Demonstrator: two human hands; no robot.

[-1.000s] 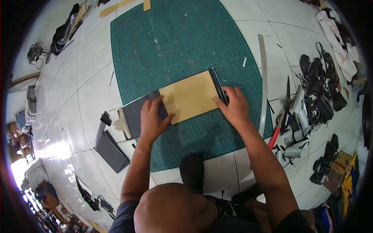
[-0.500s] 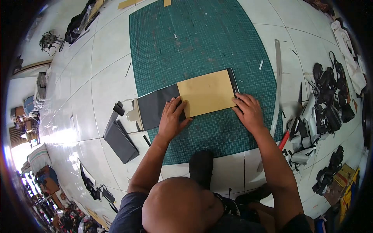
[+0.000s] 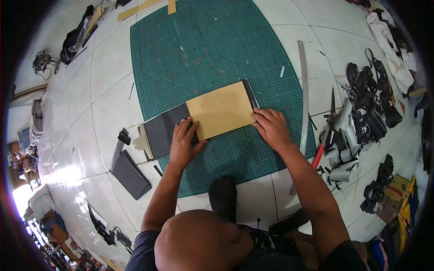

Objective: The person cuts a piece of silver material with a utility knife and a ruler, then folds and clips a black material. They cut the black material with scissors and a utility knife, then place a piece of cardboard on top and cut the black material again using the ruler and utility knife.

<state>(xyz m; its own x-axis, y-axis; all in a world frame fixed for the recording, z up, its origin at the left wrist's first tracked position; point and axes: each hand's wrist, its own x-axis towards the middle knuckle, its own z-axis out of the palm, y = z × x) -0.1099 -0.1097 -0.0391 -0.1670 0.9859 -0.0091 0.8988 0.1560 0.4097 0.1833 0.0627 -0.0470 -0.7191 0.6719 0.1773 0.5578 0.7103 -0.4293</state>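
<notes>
A tan cardboard rectangle [image 3: 220, 109] lies on a dark grey sheet [image 3: 163, 130] spread over a green cutting mat [image 3: 212, 49]. My left hand [image 3: 184, 142] presses flat with fingers apart on the card's near left corner and the grey sheet. At the card's near right corner my right hand [image 3: 271, 128] rests, fingertips on the card's edge. A thin strip of the dark sheet [image 3: 249, 92] shows along the card's right side. Neither hand grips anything.
A long metal ruler [image 3: 304, 90] lies right of the mat. Red-handled scissors [image 3: 326, 135] and black straps and scraps [image 3: 370, 104] are piled at the right. Folded grey pieces [image 3: 128, 174] lie to the left on the white tiled floor. Cardboard strips [image 3: 144, 5] sit at the mat's far edge.
My right hand slid from the card's right edge down to its near right corner. My left hand shifted slightly toward me along the card's left corner. The card stays in place.
</notes>
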